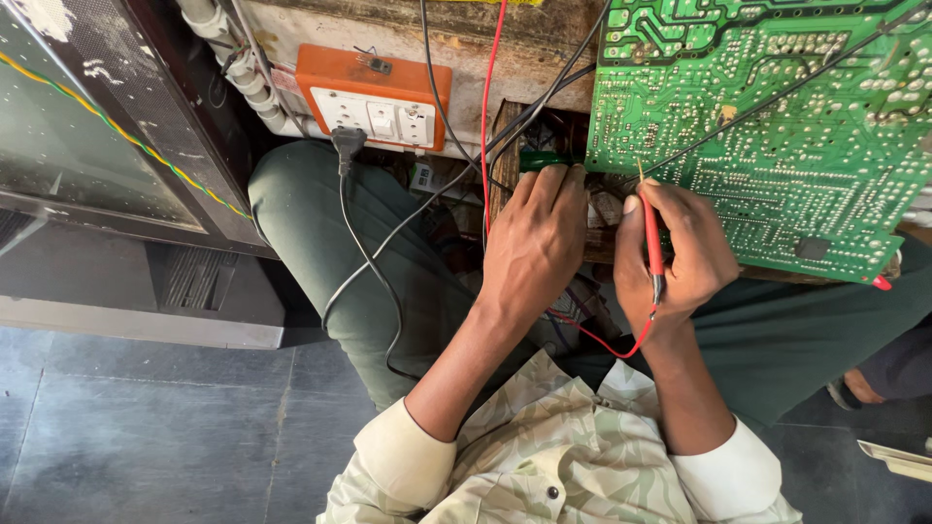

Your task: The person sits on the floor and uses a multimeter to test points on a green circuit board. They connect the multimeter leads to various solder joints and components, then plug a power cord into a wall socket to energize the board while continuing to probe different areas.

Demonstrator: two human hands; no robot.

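Head view shows our right-hand fingers [649, 209] pinched shut around a red probe [653, 245], its long axis nearly upright in the frame, tip pointing up to the lower left edge of the green circuit board [777, 146], which fills the upper right. Our right hand [670, 257] sits just below that edge and is the nearer one. Our left hand [534, 243], at centre, curls its fingers over a green-handled tool [544, 158]; how firmly, we cannot tell. An orange socket box [374, 97] sits upper left of centre.
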